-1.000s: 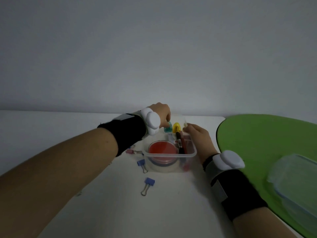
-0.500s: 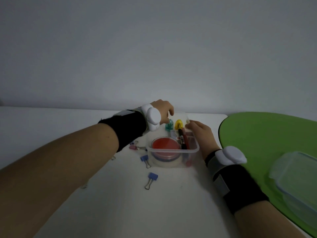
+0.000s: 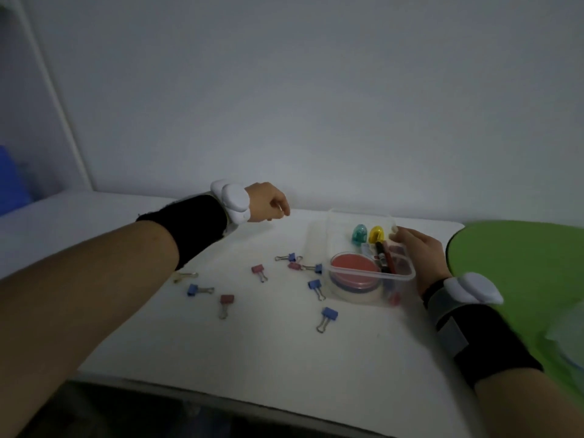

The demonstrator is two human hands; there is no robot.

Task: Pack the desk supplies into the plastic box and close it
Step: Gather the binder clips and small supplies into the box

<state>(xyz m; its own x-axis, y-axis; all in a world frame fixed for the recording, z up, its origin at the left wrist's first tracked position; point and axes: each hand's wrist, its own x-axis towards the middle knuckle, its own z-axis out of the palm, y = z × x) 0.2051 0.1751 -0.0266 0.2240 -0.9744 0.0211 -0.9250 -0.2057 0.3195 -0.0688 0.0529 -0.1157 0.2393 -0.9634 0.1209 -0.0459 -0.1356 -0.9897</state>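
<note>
Now the left hand (image 3: 268, 202) is away from the plastic box (image 3: 371, 273); half a second ago it hovered over the teal sharpener (image 3: 359, 234) at the box's far end, and it has since swung out to the left, raised above the bare desk (image 3: 252, 343) near the wall. Its fingers are curled loosely together and nothing shows in them. The right hand (image 3: 418, 254) has stayed at the right side of the box, fingers resting against the rim at the far right corner; whether they pinch the rim or only touch it cannot be told. The view has also swung left, so more of the desk and more clips show than before.

Inside the open box lie one round red-topped tin (image 3: 354, 270), one teal sharpener and one yellow sharpener (image 3: 376, 235) side by side at the far end, and two pens (image 3: 384, 259), one dark and one red, along the right wall. Scattered on the desk to the left of the box are nine binder clips (image 3: 327, 316): five blue, three pink, and one pale one farthest left. The nearest of them lie just beside the box's left wall. A green mat (image 3: 521, 270) lies to the right of the box, under the right forearm.
</note>
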